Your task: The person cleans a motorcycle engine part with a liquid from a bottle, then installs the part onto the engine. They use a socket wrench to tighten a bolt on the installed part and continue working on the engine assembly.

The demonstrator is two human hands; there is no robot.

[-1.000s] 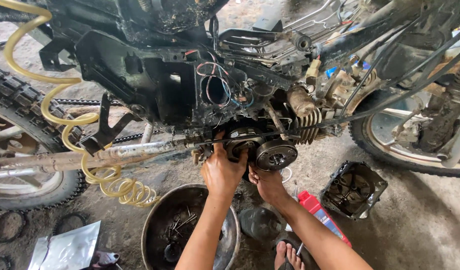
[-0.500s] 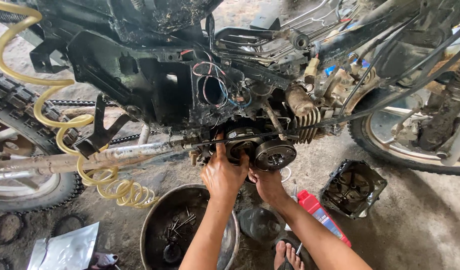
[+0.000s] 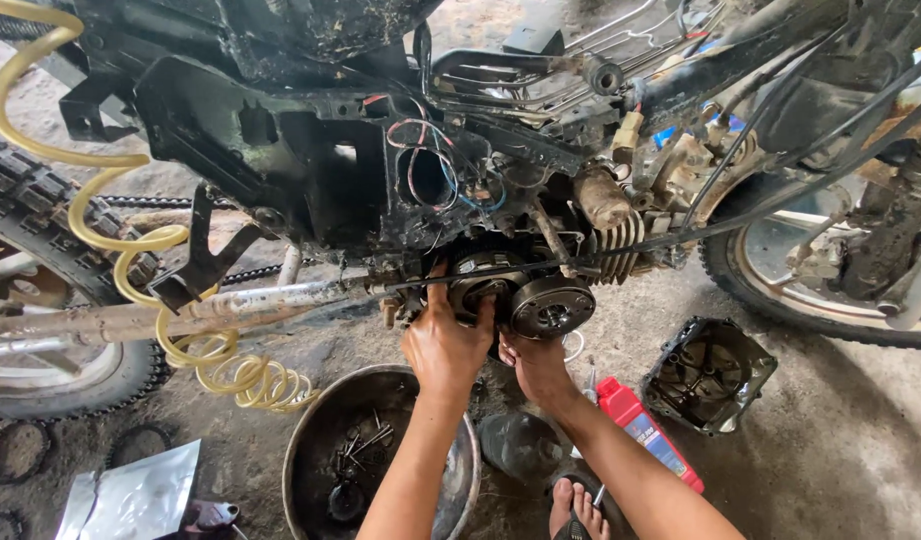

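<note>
A stripped, dirty motorcycle [image 3: 310, 170] stands across the view with its engine side open. My left hand [image 3: 443, 340] is pressed on a round clutch part [image 3: 480, 290] of the engine, fingers wrapped over its edge. My right hand [image 3: 533, 362] reaches up just below and beside a second round drum [image 3: 552, 305], touching the engine's underside. Both forearms come up from the bottom middle.
A round metal pan [image 3: 310, 450] with bolts and small parts sits below my hands. A removed engine cover [image 3: 708, 375] lies on the ground at right, a red bottle [image 3: 645, 430] beside it. A yellow coiled air hose [image 3: 130, 260] hangs at left. My bare foot [image 3: 575, 510] shows at the bottom.
The view has shifted slightly to the right; both hands stay on the clutch area with only small finger movements.
</note>
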